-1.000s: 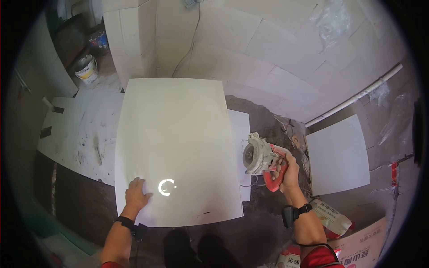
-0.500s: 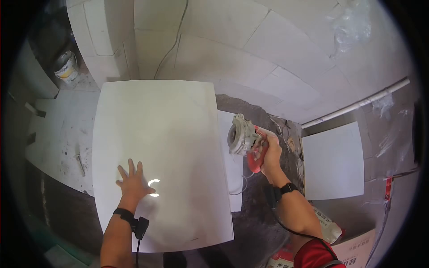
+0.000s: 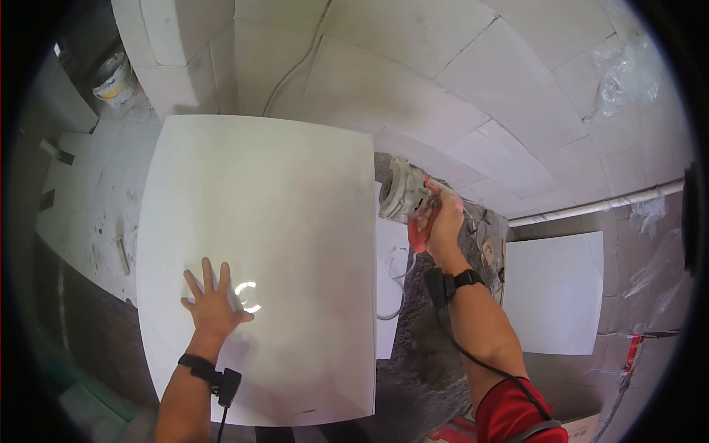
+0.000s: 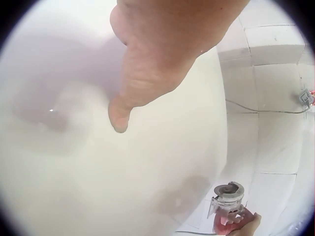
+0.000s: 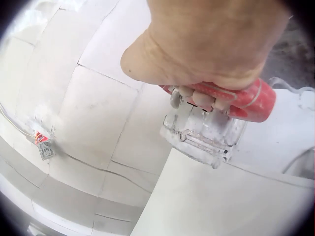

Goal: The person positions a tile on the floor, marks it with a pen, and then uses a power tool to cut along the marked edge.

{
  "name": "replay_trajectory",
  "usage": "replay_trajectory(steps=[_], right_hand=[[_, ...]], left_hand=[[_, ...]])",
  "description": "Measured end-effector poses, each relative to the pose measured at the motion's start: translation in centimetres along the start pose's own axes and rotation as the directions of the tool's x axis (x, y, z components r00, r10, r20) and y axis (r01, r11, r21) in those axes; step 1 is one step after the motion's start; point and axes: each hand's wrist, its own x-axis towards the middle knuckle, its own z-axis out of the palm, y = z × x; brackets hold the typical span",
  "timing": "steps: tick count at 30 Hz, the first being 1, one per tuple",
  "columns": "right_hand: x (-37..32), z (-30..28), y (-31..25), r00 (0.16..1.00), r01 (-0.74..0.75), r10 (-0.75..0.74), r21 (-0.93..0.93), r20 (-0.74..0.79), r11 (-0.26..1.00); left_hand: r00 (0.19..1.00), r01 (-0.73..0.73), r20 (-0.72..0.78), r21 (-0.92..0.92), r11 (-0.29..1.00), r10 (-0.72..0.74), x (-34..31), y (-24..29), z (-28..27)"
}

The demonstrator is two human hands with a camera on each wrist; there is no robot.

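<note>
A large glossy white tile [image 3: 295,199] lies in front of me. My left hand [image 3: 212,304] rests on its left part with fingers spread, and in the left wrist view the thumb [image 4: 119,118] touches the glossy surface. My right hand [image 3: 447,221] grips the red handle [image 5: 258,101] of a dusty handheld tile cutter [image 3: 400,190]. The cutter is at the tile's right edge, near the far corner. Its round blade [image 4: 228,189] shows in the left wrist view; the hand hides part of the handle.
Under the tile's right side lies another white sheet [image 3: 389,273], with the cutter's cord [image 3: 402,295] over it. A white panel [image 3: 554,295] leans at the right. Behind stands a pale block wall [image 3: 399,66]. A bucket [image 3: 114,77] and a stained board [image 3: 103,199] are at the left.
My right hand has carried the cutter away from me along the tile's right edge, towards the far corner. My left hand has shifted inward on the tile and spread its fingers.
</note>
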Motion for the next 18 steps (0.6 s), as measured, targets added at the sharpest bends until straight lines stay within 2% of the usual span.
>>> replay_trajectory(steps=[3,5,12,14,18], right_hand=[[0.3,0.4,0.0,0.999,-0.028,0.028,-0.023,-0.017,0.999],[0.4,0.7,0.1,0.998,-0.05,0.052,0.09,-0.023,0.995],[0.8,1.0,0.4,0.998,-0.046,0.048,0.05,-0.036,0.998],[0.9,1.3,0.5,1.0,-0.009,0.011,0.087,-0.021,0.996],[0.2,1.7,-0.4,0.997,-0.037,0.043,0.114,-0.058,0.993]], left_hand=[[1.0,0.002,-0.001,-0.019,1.0,-0.002,-0.2,0.0,0.1],[1.0,0.002,0.007,-0.026,1.0,-0.002,-0.2,-0.3,0.4],[1.0,-0.012,0.008,-0.031,0.999,0.012,-0.4,-0.5,0.3],[1.0,-0.011,0.003,-0.041,0.999,0.011,-0.3,-0.6,0.1],[1.0,-0.027,0.006,-0.029,0.999,0.028,-0.3,-0.7,0.3]])
